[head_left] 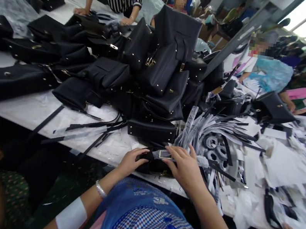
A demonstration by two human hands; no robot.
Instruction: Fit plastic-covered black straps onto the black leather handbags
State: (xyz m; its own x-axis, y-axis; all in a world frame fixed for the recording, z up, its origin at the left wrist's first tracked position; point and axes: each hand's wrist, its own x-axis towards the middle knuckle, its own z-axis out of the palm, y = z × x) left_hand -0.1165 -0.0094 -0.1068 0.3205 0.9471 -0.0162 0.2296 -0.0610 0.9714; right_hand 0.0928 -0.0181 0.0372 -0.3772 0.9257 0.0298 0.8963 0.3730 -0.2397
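"Hands first: how do they sit?"
"Left hand [130, 161] grips the end of a small black bag [153, 166], fingers curled. Right hand [183, 166] pinches its silver clasp [164, 154]."
"And the bag?"
"On the white table [36, 110], just in front of the pile of black bags [154, 71]. Wrapped straps [205, 135] lie right of that pile."

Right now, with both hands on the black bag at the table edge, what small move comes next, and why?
Probably pinch the wrapped metal clasp with the right hand while the left hand steadies the black bag. The right fingers lie flat beside the clasp, not closed on it, and the left hand's grip holds the bag's end.
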